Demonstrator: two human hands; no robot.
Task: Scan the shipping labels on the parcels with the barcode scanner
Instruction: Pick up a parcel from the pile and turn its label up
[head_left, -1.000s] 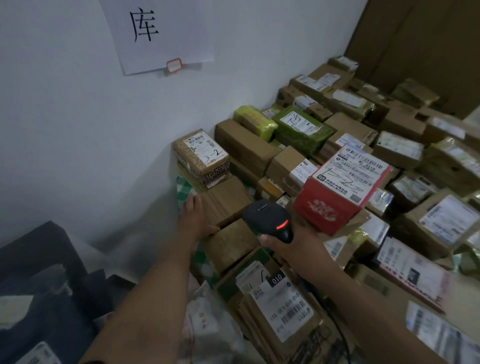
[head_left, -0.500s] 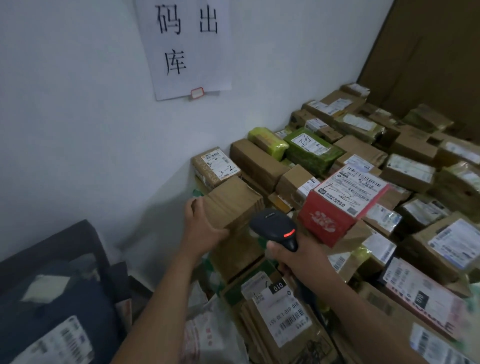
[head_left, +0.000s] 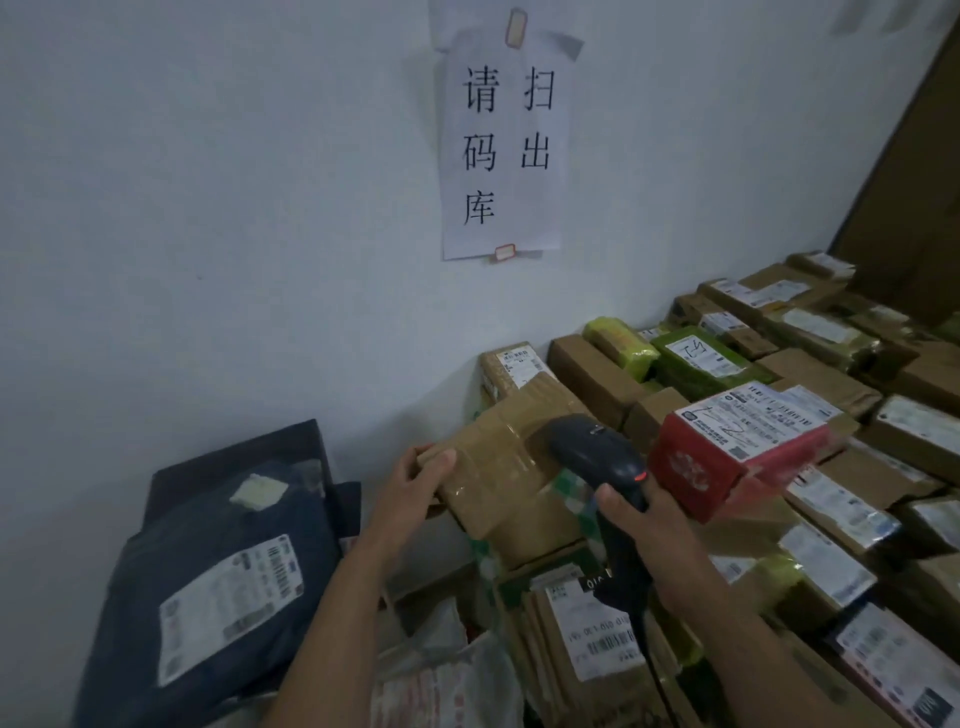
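Beside the wall (head_left: 208, 234), left hand (head_left: 415, 486) grips the taped parcel (head_left: 506, 462) at its left end, right hand (head_left: 657, 543) clasps the barcode scanner (head_left: 592, 449) just right; the label seems hidden, so rotate the parcel first.

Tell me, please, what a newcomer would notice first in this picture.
The white paper sign with large black characters hangs high on the wall, above the parcels. At the centre, the left hand grips a taped brown box, and the right hand holds the black barcode scanner close to it. A red box with a white label stands just right of the scanner, among crowded cardboard parcels.
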